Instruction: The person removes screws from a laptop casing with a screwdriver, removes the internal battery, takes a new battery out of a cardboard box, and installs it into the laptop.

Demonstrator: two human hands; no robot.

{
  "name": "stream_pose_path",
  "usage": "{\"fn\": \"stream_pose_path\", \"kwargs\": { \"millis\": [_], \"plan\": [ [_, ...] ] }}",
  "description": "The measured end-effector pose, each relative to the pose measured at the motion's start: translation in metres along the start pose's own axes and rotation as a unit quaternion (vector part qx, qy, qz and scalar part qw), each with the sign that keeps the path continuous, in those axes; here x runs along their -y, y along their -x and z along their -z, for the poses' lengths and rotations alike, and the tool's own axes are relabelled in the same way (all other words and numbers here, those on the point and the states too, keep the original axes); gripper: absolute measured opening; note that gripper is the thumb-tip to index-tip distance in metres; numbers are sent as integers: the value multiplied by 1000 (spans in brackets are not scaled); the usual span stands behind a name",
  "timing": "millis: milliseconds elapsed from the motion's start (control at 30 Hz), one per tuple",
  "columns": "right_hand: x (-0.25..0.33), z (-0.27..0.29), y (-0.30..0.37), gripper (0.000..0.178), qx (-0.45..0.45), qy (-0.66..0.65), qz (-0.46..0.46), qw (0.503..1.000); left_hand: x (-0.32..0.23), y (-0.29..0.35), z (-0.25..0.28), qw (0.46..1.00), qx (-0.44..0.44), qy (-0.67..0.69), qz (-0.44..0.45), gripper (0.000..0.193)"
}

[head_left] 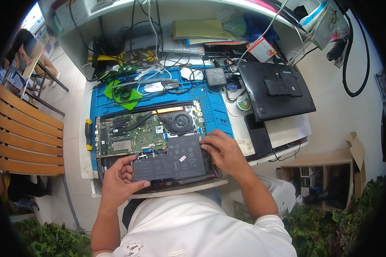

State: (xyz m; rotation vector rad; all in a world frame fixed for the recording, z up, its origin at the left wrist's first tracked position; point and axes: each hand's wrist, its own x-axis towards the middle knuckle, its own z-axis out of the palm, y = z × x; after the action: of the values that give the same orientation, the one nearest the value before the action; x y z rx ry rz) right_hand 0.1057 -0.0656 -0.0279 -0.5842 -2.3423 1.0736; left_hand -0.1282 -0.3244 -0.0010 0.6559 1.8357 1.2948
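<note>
An opened laptop [137, 122] lies in front of me, its green circuit board, copper heat pipe and round fan [180, 123] exposed. Over its near part is a flat black laptop battery [169, 165] with an irregular outline and printed labels. My left hand [122, 177] grips the battery's left end, thumb along the near edge and fingers at the far edge. At the battery's upper right edge, the bent fingers of my right hand [222, 150] close on it. Whether the battery is fully seated or slightly raised, I cannot tell.
Beneath the laptop is a blue work mat [216, 111]. A yellow-black screwdriver [88, 135] lies left, a closed dark laptop [276, 92] and black phone [258, 137] right. Cables, a power adapter [215, 77] and a solder spool [243, 103] crowd the back. A slatted wooden chair [25, 132] stands left.
</note>
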Motion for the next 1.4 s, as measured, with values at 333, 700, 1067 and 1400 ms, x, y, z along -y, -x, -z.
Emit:
{"fn": "stream_pose_path", "kwargs": {
  "millis": [333, 700, 1067, 1400],
  "plan": [
    [4, -1, -3, 13, -6, 18, -16, 1000, 0, -1, -2, 997, -15, -76, -2, 82],
    [13, -2, -7, 9, 8, 25, -39, 999, -7, -1, 1, 983, -26, -168, -64, 77],
    [11, -7, -8, 6, -8, 27, -40, 999, -7, -6, -1, 981, -37, -184, -50, 79],
    [9, -2, -9, 9, -21, -13, -69, 997, -6, -7, -4, 976, -37, -204, -70, 79]
  ]
}}
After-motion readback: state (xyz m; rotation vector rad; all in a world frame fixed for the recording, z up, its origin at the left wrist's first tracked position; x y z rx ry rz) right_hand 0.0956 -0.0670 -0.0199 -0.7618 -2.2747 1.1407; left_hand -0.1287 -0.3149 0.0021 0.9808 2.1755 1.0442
